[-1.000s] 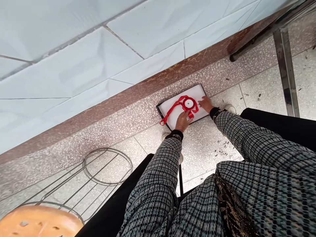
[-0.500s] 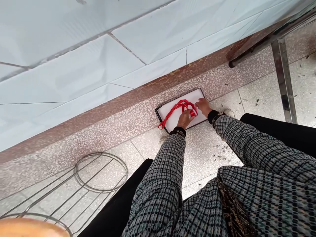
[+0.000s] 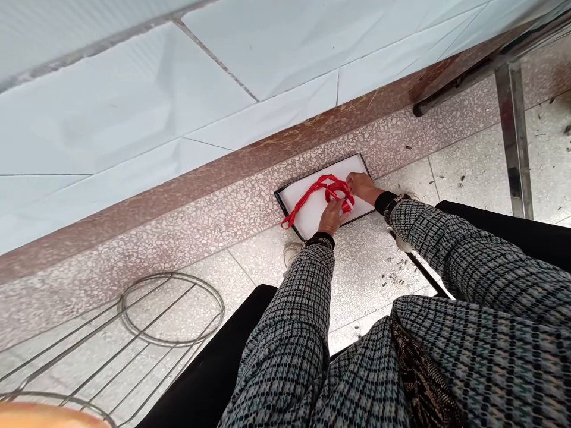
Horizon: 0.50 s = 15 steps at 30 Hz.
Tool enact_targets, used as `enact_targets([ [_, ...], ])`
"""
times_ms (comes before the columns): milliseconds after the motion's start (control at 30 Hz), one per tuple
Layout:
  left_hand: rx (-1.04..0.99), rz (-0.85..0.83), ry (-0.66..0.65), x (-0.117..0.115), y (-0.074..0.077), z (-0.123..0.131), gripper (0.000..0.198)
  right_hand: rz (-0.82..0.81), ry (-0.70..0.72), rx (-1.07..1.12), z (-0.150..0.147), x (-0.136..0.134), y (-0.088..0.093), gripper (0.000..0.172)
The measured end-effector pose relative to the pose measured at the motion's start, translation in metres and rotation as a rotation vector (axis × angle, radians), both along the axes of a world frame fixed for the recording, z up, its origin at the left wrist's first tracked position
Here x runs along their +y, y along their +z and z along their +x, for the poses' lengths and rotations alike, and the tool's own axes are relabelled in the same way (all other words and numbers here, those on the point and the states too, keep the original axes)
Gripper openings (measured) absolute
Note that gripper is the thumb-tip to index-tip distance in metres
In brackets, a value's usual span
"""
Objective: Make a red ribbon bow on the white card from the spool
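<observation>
A length of red ribbon [image 3: 307, 193] trails in a twisted strand across a shallow white tray with black edges [image 3: 307, 224]. The strand's looped end hangs over the tray's left rim. Toward the tray's right half sits a ribbon roll [image 3: 347, 205], red with a bit of white showing. My left hand [image 3: 331, 217] grips this roll from the near side, thumb and fingers closed. My right hand [image 3: 359, 185] pinches the ribbon at the roll's upper right; its fingertips are small and partly hidden.
A round wire stand [image 3: 172, 343] with an orange top [image 3: 49, 416] stands at the lower left. A metal frame leg [image 3: 513, 142] rises at the right. The tiled wall [image 3: 214, 107] runs behind the tray. Small husks [image 3: 395, 276] litter the floor.
My right hand has moved left, from the tray's right side onto the ribbon by the roll. My left hand keeps its hold, and more of the roll's white shows. The view has shifted slightly.
</observation>
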State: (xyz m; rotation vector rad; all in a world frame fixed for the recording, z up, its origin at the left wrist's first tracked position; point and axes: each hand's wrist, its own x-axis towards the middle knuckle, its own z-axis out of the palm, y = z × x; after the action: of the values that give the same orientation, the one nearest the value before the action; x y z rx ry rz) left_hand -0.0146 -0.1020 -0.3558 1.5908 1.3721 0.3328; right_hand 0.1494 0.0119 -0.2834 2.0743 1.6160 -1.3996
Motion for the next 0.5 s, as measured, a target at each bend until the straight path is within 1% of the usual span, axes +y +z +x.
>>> enact_targets([
  [67,-0.01,0.029,0.018,-0.001,-0.003,0.001,0.048,0.004,0.123,-0.064,0.001,0.004,0.006,0.023],
  [133,-0.015,0.046,0.026,-0.002,-0.005,0.001,0.047,0.005,0.233,-0.113,0.001,0.007,0.012,0.026],
  [233,-0.002,0.025,0.012,-0.002,-0.002,0.002,0.046,-0.005,0.365,-0.157,-0.001,0.011,0.019,0.03],
  [367,-0.024,-0.079,0.036,0.001,0.008,0.001,0.051,-0.02,0.483,-0.177,-0.005,0.016,0.02,0.031],
  [500,-0.092,-0.157,0.068,0.007,0.02,-0.001,0.049,-0.041,0.547,-0.187,-0.01,0.023,0.017,0.027],
])
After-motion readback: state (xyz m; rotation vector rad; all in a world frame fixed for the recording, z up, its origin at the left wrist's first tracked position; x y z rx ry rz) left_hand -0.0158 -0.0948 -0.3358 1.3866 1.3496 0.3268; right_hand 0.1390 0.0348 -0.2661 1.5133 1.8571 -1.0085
